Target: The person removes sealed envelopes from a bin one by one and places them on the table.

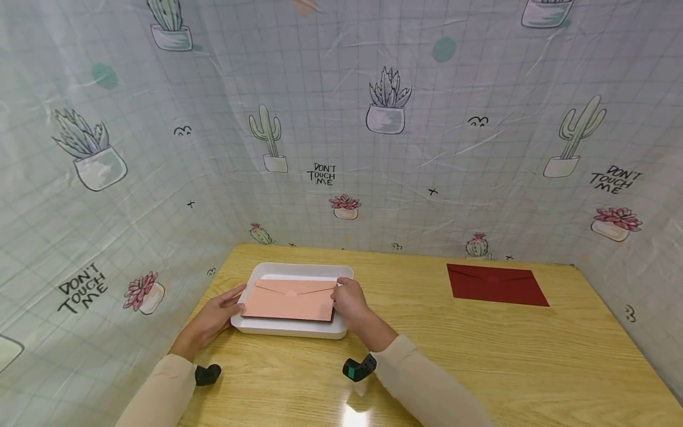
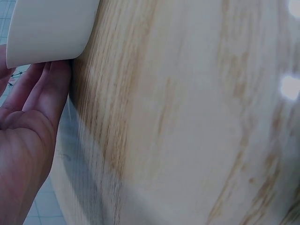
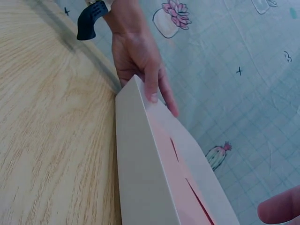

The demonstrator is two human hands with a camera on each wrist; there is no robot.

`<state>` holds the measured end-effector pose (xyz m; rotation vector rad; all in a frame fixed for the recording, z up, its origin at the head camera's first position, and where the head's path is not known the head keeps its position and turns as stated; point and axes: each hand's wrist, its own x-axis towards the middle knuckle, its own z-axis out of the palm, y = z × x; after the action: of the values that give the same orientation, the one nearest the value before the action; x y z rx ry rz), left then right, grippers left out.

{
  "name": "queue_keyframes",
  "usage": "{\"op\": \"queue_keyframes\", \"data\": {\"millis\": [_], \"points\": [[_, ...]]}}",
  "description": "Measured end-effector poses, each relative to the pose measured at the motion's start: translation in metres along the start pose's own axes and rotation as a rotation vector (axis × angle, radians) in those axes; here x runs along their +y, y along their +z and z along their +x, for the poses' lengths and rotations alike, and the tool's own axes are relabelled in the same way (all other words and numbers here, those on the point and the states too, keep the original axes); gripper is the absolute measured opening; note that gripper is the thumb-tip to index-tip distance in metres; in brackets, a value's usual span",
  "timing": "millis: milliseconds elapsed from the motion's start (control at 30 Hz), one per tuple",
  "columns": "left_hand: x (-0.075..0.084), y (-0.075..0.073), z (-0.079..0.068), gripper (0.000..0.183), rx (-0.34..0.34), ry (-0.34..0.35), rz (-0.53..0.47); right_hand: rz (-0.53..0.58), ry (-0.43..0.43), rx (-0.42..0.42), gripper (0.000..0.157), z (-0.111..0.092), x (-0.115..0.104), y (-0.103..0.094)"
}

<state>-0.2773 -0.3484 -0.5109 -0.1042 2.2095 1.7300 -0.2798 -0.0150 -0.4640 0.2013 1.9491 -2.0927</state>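
A pink envelope (image 1: 290, 302) with its flap side up lies in a shallow white tray (image 1: 293, 333). A dark edge shows beneath its near side. My left hand (image 1: 212, 315) holds the tray's left end; in the right wrist view its thumb (image 3: 151, 84) reaches over the rim while other fingers stay outside. At the opposite end, my right hand (image 1: 353, 303) pinches the envelope's right edge with thumb and curled fingers. From the left wrist, the left fingers (image 2: 47, 86) show against the underside of the tray wall (image 2: 51, 30).
A dark red envelope (image 1: 496, 284) lies flat on the wooden table (image 1: 416, 332), toward the back right. Hanging cloth (image 1: 341, 148) printed with cacti borders the table at the back and sides. Each wrist carries a black device (image 1: 358, 369).
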Motion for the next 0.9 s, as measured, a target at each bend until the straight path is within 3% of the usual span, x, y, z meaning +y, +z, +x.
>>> {"op": "queue_keyframes", "data": {"millis": [667, 900], "points": [[-0.0010, -0.0003, 0.0002, 0.068, -0.004, 0.016, -0.010, -0.069, -0.049, 0.025, 0.071, -0.0061, 0.0006, 0.0060], [-0.0014, -0.0014, 0.0007, 0.069, -0.014, 0.023, -0.008, -0.079, -0.040, 0.068, 0.064, -0.0044, 0.0003, 0.0066]]}}
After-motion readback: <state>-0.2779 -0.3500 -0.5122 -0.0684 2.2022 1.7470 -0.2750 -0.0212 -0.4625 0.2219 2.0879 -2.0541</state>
